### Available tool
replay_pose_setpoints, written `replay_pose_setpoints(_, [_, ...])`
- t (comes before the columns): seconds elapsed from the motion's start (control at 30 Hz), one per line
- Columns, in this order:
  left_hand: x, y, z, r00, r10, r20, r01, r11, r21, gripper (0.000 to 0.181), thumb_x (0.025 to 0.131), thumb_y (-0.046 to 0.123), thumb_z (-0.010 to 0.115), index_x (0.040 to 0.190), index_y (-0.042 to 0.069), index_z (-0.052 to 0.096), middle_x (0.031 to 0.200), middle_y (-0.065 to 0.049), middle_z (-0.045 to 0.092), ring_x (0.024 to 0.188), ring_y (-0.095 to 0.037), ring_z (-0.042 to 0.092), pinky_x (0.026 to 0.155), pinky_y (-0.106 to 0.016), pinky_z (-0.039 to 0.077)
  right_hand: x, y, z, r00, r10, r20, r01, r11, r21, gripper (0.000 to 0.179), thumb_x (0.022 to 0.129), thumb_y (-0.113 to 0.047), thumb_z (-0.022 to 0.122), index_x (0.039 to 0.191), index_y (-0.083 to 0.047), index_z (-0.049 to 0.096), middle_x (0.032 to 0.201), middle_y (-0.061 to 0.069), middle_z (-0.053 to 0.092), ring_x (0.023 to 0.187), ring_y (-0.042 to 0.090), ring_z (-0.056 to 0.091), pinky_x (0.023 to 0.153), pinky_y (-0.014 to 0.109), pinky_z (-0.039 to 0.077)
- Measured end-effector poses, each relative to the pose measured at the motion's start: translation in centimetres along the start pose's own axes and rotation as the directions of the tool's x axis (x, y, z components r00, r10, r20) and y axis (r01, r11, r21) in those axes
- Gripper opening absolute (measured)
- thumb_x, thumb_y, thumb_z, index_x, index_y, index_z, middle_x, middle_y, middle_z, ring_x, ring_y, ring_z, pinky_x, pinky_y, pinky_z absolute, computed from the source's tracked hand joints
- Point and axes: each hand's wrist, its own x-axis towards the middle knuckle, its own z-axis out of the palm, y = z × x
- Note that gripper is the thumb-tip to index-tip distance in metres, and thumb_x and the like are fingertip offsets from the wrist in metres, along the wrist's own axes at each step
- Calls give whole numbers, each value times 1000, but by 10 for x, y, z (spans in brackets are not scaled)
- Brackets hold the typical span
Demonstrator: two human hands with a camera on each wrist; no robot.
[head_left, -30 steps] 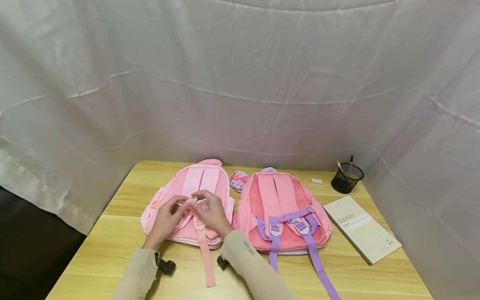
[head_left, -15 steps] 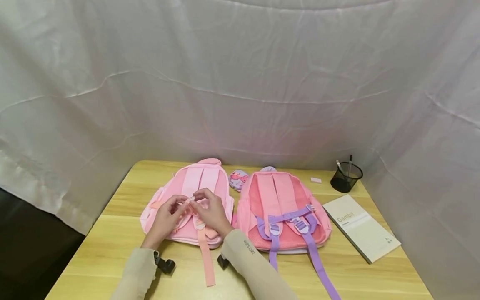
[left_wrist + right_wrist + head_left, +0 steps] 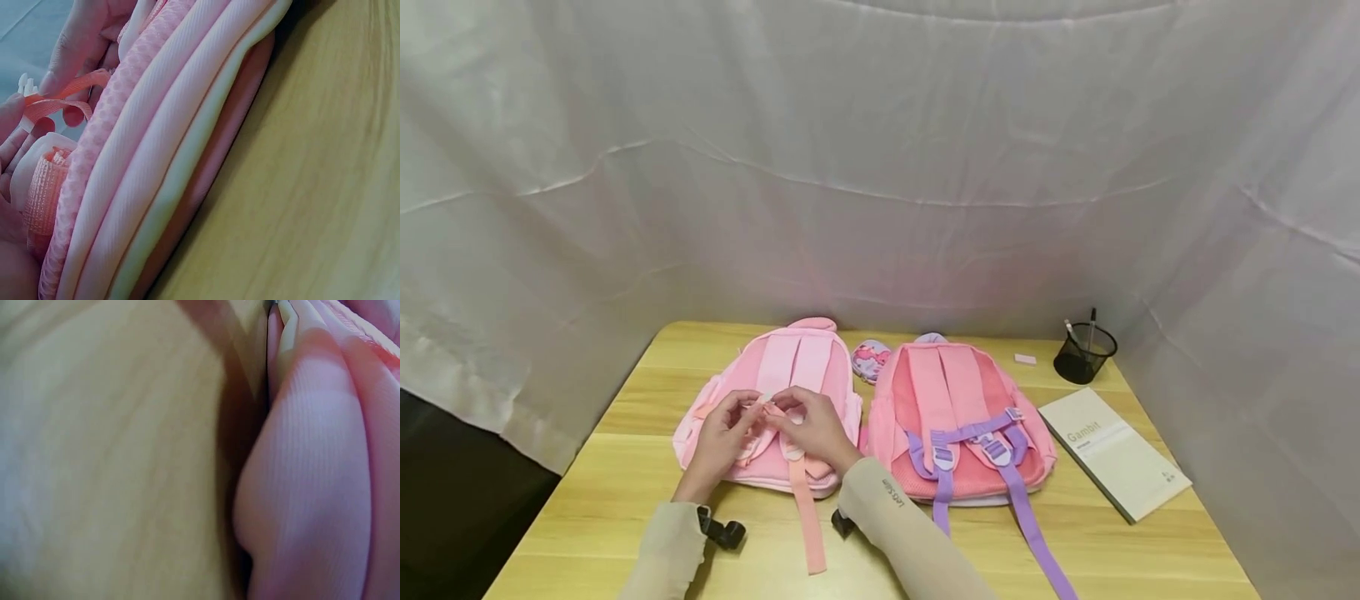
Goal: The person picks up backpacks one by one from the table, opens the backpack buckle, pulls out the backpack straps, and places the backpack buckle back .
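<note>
The light pink backpack (image 3: 771,362) lies on the left part of the table, shoulder straps facing up. Above its lower middle, my left hand (image 3: 722,433) and right hand (image 3: 816,427) meet with fingertips close together. Between them they pinch a small white plastic buckle (image 3: 26,85) on a looped orange strap (image 3: 56,106); its prongs show in the left wrist view. Just below sits a white strap adjuster (image 3: 37,159) threaded with orange webbing. Another orange strap end (image 3: 807,517) hangs onto the table. The right wrist view catches mainly the backpack's side (image 3: 319,469), with my right hand's grip out of sight.
Beside it lies a coral pink backpack (image 3: 917,392) with purple straps (image 3: 1028,521) trailing forward. Farther right are a notebook (image 3: 1120,458), a black mesh pen cup (image 3: 1078,364) with pens, and a small pale block (image 3: 1025,360). Grey cloth (image 3: 880,167) surrounds the table.
Both hands have shifted slightly left over the backpack, and orange webbing now shows between the fingers. The head view has turned a little, so everything sits somewhat farther left.
</note>
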Motion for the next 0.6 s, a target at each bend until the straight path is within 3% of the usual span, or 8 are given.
replay_pose_setpoints(0.3, [1, -4, -1, 1000, 4, 0, -4, 999, -33, 25, 105, 17, 62, 122, 0, 64, 90, -12, 68, 75, -8, 63, 63, -23, 53, -1, 3, 0, 995, -89, -52, 89, 996, 1, 19, 97, -31, 74, 112, -18, 76, 108, -6, 76, 96, 4, 65, 87, 24, 53])
replay_pose_setpoints(0.6, [1, -5, -1, 1000, -8, 24, 8, 1000, -2, 24, 104, 20, 63, 121, 4, 65, 88, -12, 67, 75, -8, 62, 62, -24, 53, 0, 6, 1, 993, -85, -81, 85, 996, -7, 16, 97, -26, 75, 110, -18, 78, 104, -6, 76, 84, 0, 61, 77, 20, 52])
